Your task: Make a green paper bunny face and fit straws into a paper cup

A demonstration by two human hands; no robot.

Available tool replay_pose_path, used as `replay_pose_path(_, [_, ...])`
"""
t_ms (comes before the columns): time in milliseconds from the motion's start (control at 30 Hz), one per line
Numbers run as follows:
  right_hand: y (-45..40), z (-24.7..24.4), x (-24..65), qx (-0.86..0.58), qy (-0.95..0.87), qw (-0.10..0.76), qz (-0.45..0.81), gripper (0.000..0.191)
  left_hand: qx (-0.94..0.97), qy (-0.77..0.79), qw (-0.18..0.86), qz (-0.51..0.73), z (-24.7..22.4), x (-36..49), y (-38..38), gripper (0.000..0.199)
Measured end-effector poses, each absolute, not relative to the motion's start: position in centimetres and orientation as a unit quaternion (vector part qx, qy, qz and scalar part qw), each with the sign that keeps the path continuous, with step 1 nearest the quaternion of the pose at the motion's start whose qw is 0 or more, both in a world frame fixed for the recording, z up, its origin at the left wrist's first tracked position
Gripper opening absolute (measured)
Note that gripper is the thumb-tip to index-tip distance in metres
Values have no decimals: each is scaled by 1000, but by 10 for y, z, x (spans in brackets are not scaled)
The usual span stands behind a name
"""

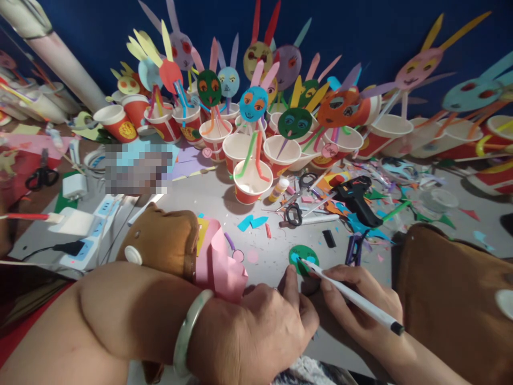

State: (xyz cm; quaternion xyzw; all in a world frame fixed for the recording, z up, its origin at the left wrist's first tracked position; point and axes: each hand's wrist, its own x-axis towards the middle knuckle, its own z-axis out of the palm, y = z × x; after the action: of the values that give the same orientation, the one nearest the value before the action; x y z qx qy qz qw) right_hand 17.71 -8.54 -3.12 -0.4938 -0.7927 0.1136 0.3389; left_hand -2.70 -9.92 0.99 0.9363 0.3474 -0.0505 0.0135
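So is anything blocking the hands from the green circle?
Nothing visible. The left hand has a finger at the lower edge of the green circle, and the right hand holds a pen, tip over it.

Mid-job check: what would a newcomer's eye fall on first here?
Probably the bright, long-eared paper faces, crowded above the paper cups along the back. Next, at lower centre, the right hand holding a white pen, its tip at a green paper disc, with the left hand at the disc's near edge.
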Motion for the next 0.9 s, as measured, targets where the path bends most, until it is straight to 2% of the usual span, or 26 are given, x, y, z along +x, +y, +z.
replay_pose_path(900, [-84, -30, 176, -495, -787, 345, 133, 4, 937, 340, 26, -76, 16, -28, -98, 35])
